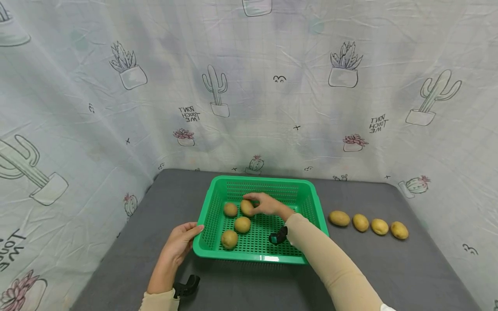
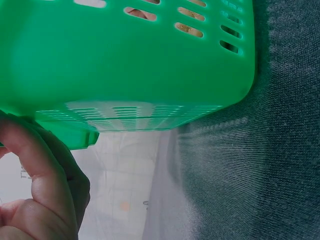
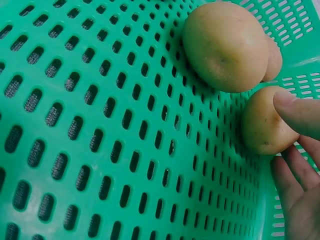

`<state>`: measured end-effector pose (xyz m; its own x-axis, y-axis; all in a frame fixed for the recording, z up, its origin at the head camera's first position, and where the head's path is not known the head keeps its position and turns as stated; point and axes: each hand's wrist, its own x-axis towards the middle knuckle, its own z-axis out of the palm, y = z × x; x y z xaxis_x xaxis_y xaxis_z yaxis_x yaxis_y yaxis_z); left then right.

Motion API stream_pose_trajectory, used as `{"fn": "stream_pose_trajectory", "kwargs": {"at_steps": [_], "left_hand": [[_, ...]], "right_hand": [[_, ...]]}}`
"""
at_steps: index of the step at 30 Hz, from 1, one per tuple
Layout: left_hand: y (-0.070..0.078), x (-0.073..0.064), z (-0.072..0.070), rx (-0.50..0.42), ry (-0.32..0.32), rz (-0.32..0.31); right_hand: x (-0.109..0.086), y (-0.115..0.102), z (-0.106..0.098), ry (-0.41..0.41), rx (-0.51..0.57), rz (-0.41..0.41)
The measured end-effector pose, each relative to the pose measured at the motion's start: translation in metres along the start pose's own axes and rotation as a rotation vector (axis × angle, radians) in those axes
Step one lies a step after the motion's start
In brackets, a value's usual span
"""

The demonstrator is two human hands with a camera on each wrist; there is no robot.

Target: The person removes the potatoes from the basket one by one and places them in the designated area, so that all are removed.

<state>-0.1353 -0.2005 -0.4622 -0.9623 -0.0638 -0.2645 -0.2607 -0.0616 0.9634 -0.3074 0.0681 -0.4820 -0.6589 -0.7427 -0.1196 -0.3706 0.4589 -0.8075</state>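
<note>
A green plastic basket (image 1: 268, 258) with slotted walls stands on the dark table. My left hand (image 1: 180, 242) grips its left rim, thumb on top and fingers beneath; the left wrist view shows the curled fingers (image 2: 47, 170) at the rim. Inside the basket my right hand (image 1: 266, 204) holds a potato (image 3: 267, 122) between thumb and fingers, close over the slotted floor. Three more potatoes lie in the left half: one potato (image 1: 230, 210) beside the held one, another potato (image 1: 242, 224) just in front, and a third potato (image 1: 229, 239) near the front left corner.
Right of the basket, a row of several potatoes, among them a potato (image 1: 339, 218) nearest the basket and a potato (image 1: 399, 230) at the far end, lies on the grey tabletop (image 1: 373, 268). A printed cloth (image 1: 249, 99) hangs behind and at both sides.
</note>
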Motion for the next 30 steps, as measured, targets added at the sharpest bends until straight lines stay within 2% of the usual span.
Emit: {"fn": "stream_pose_trajectory", "kwargs": {"at_steps": [13, 20, 30], "left_hand": [[-0.0004, 0.0008, 0.0002, -0.003, 0.002, -0.003], [0.0012, 0.0007, -0.0003, -0.007, -0.005, 0.000], [0.0001, 0.0009, -0.0009, -0.007, 0.000, -0.009]], "right_hand": [[0.0036, 0.0028, 0.0031, 0.002, -0.005, 0.031], [0.0059, 0.0029, 0.0038, 0.018, -0.051, 0.065], [0.0050, -0.0009, 0.0062, 0.026, -0.045, 0.097]]}}
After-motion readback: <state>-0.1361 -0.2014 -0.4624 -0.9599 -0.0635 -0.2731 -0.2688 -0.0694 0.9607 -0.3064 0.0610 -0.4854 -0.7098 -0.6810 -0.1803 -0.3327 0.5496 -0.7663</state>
